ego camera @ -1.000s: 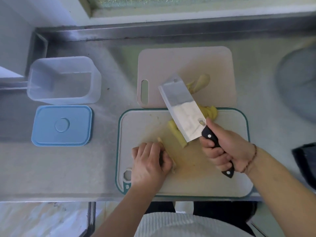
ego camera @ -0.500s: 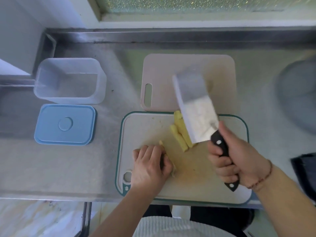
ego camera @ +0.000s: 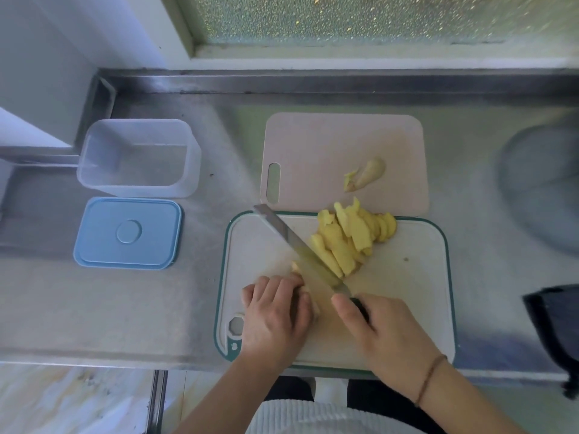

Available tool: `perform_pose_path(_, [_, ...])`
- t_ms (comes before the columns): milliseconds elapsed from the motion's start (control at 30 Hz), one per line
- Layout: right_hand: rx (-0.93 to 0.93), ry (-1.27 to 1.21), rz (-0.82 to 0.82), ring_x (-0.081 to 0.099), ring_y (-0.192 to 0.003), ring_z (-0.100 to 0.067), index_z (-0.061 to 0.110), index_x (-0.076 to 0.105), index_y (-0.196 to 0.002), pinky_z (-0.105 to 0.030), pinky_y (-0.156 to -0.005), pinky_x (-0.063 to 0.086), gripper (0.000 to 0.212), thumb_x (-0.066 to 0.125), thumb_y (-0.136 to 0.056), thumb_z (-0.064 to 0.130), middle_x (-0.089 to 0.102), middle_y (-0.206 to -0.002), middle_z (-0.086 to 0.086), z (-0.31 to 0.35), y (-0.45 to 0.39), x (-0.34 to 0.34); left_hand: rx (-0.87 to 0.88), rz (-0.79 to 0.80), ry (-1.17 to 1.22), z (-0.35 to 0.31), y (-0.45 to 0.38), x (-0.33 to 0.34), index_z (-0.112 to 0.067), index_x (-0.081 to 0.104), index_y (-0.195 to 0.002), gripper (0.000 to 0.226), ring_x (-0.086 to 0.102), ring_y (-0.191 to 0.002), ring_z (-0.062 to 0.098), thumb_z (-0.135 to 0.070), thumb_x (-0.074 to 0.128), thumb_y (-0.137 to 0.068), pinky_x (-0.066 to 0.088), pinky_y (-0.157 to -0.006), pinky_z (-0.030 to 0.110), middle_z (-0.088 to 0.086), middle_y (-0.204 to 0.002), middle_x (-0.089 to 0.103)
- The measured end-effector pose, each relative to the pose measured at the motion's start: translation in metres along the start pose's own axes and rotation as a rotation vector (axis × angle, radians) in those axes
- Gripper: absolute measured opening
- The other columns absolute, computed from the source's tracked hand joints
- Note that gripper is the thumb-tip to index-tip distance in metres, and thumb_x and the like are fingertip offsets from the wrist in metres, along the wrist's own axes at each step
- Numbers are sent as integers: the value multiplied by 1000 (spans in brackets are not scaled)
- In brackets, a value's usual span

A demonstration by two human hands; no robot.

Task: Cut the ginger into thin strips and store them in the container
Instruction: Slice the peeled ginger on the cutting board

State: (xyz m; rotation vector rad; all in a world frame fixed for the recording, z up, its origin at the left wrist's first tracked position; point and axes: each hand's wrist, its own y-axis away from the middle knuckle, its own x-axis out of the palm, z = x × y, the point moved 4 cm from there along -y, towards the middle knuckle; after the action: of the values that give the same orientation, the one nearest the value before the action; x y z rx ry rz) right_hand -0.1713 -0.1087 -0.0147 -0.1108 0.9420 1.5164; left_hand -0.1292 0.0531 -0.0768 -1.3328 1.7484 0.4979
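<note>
Fingers of the left hand (ego camera: 275, 317) curl over a pale ginger piece (ego camera: 297, 270) on the green-rimmed white cutting board (ego camera: 416, 296), the right hand (ego camera: 382, 327) grips the steel cleaver (ego camera: 294, 242) beside yellow ginger slices (ego camera: 351, 236), and the clear lidless plastic container (ego camera: 138, 156) sits well apart at ten o'clock.

We cannot see most of the ginger piece (ego camera: 297, 268) under the left hand (ego camera: 275, 317); only a pale tip shows past the fingers. The knife (ego camera: 297, 245) handle is almost wholly covered by the right hand (ego camera: 382, 330), and the blade is smeared by blur. At the right edge, a round grey shape (ego camera: 542, 186) and a dark object (ego camera: 557, 333) are cut off and too blurred for us to identify.
</note>
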Motion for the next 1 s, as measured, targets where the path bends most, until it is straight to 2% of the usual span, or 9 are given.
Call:
perform_pose_path(67, [79, -207, 25, 37, -43, -7, 18, 36, -53, -23, -47, 31, 69, 25, -80, 80, 38, -44, 3, -3, 8, 2, 5, 12, -11, 0, 0, 0, -14, 67, -90, 21, 55, -75, 19, -28, 52, -95, 36, -76, 36, -5, -83, 63])
perform_pose_path(133, [167, -309, 78, 32, -40, -6, 16, 34, -55, -20, -44, 27, 71, 24, -72, 85, 32, -43, 5, -9, 18, 10, 6, 25, -26, -1, 1, 1, -13, 66, -91, 21, 55, -76, 20, -28, 51, -96, 36, -76, 37, -4, -84, 62])
perform_pose_path(233, [192, -307, 138, 29, -40, -6, 16, 32, -56, -20, -46, 26, 71, 24, -74, 84, 30, -43, 6, -11, 29, 20, -1, 42, -55, -1, 2, 3, -13, 65, -92, 23, 54, -77, 22, -28, 49, -97, 37, -76, 39, -2, -84, 61])
perform_pose_path(333, [217, -314, 164, 33, -40, -5, 16, 35, -54, -24, -50, 28, 65, 26, -79, 75, 35, -40, 7, -7, 36, 26, -9, 52, -74, 0, 2, 4, -12, 64, -90, 24, 51, -76, 23, -27, 47, -98, 36, -74, 39, -1, -83, 59])
perform_pose_path(467, [203, -248, 148, 42, -46, -6, 16, 40, -53, -33, -57, 41, 61, 26, -79, 69, 45, -45, 3, 0, 41, 29, -14, 30, -99, 0, 2, 3, -12, 59, -82, 26, 44, -72, 22, -24, 43, -98, 31, -70, 37, -1, -77, 52])
perform_pose_path(633, [194, -207, 112, 41, -47, -8, 15, 40, -56, -28, -55, 40, 68, 21, -81, 76, 45, -48, 1, 0, 44, 25, -6, 2, -133, -1, 0, 4, -13, 51, -74, 24, 39, -69, 21, -24, 45, -95, 26, -69, 35, -2, -71, 45])
perform_pose_path(833, [180, -213, 77, 44, -46, -8, 18, 40, -53, -22, -51, 37, 81, 14, -65, 93, 47, -46, 3, -4, 43, 31, 1, 15, -151, 0, 0, 6, -14, 49, -73, 18, 37, -70, 20, -22, 48, -90, 25, -70, 34, -4, -72, 42])
perform_pose_path(1000, [186, -220, 68, 43, -46, -8, 16, 39, -53, -24, -51, 38, 74, 19, -71, 85, 47, -48, 1, -2, 43, 31, 11, 1, -180, -2, -1, 6, -14, 49, -71, 22, 38, -69, 20, -25, 50, -91, 28, -68, 36, -3, -71, 42])
